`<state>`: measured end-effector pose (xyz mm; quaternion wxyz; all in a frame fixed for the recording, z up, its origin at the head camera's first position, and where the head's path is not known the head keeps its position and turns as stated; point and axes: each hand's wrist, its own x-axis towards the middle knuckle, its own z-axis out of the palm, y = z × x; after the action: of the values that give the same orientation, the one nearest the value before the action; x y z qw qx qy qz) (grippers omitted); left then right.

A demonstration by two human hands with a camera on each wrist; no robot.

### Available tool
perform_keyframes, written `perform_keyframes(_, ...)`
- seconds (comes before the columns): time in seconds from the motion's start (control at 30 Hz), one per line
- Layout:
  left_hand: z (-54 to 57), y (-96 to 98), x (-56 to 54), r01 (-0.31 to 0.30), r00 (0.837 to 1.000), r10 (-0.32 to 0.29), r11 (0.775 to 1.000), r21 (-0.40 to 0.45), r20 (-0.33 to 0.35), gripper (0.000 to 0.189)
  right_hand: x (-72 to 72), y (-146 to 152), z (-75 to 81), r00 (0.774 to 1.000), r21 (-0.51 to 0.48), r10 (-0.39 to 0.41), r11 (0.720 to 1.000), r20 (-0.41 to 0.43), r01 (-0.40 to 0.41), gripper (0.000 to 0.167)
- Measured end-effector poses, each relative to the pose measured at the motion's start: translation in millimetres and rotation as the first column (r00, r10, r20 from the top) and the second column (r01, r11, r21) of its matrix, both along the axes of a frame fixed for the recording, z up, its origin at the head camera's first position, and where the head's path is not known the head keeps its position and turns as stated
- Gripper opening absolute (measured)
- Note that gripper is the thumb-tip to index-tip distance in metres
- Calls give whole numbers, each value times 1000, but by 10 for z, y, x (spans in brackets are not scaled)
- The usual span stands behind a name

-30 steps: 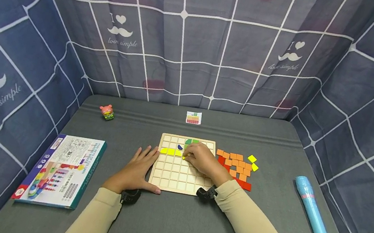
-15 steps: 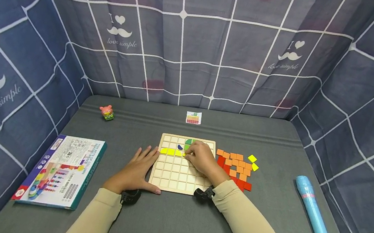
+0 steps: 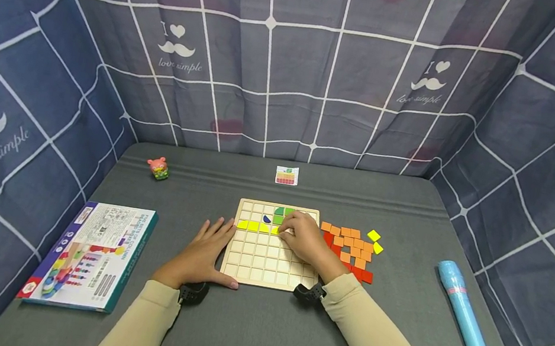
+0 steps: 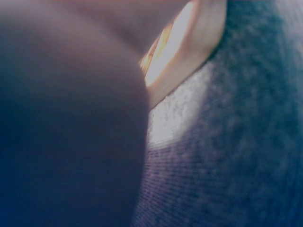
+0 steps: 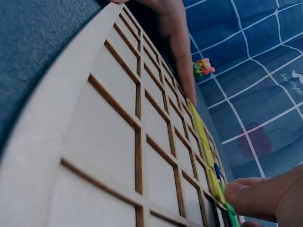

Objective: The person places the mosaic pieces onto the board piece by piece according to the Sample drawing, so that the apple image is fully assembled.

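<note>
A wooden grid board (image 3: 251, 261) lies flat on the grey table. My left hand (image 3: 203, 251) rests beside it, fingers spread straight along the left side and thumb at the near left corner. Over the upper right part bends my right hand (image 3: 304, 238), its thumb and fingertips pinching the right edge of a yellow tile (image 3: 274, 230). That tile lines up with several yellow tiles (image 3: 253, 226) in one row. Green pieces (image 3: 278, 220) and a small dark blue piece (image 3: 267, 219) sit above the row. The right wrist view shows the right thumb (image 5: 255, 197) against the yellow tiles.
Orange tiles (image 3: 358, 243) and red tiles (image 3: 361, 274) lie right of the board, with two loose yellow tiles (image 3: 376, 241). A picture card (image 3: 286, 175) and pig figurine (image 3: 158, 168) stand behind. A box (image 3: 87, 255) lies left, a blue microphone-shaped toy (image 3: 468, 326) right.
The right hand has shifted slightly right, and more of the yellow tile shows at the end of the row. My left hand has stayed in place.
</note>
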<state>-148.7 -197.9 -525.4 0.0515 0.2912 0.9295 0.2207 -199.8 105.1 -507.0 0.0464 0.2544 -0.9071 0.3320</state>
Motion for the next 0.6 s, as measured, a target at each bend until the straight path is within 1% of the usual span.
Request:
perform_keyframes(0.2,-9,-3,2,-1,1000,1,1000,5,-5,144,53,224,68,998,-30,-53,998,28,54,9)
perform_keyframes(0.37,-2,-1,7,-2,1000,2,1000,8,-5,144,29,535,111,991,-36,-133,990,-11,133,12)
perform_keyframes(0.5,11,1,13,0,1000,0,1000,11,-1,143,2,837,148,973,-64,-225,973,-54,221,12)
perform_keyframes(0.6,13,2,12,-2,1000,2,1000,7,0,143,-18,1079,179,950,-94,-302,951,-77,295,11)
